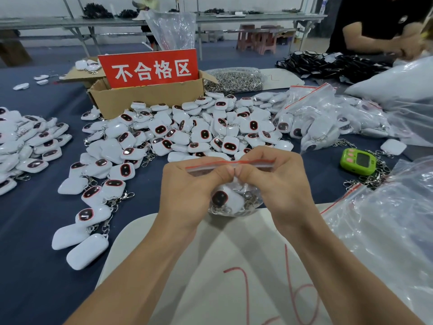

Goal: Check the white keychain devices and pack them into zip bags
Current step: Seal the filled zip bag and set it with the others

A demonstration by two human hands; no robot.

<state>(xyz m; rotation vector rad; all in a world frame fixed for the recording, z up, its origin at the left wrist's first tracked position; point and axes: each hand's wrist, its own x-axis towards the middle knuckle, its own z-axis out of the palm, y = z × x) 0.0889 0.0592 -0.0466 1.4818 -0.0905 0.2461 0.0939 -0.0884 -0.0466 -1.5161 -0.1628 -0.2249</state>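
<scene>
We've got the left hand [187,184] and right hand [274,177] both pinching the red-striped zip bag [234,202], glossy white keychain device [228,199] with dark oval face inside.

Packing workshop: device heaps [187,130], reject box [145,98]

cardboard box [150,97]: 1 | red sign [150,68]: 1 | green timer [357,161]: 1 | held zip bag [210,167]: 1 | white keychain devices [203,134]: beyond counting

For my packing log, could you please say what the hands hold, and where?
The left hand and right hand pinch a zip bag by its red seal; a keychain device sits inside.
</scene>
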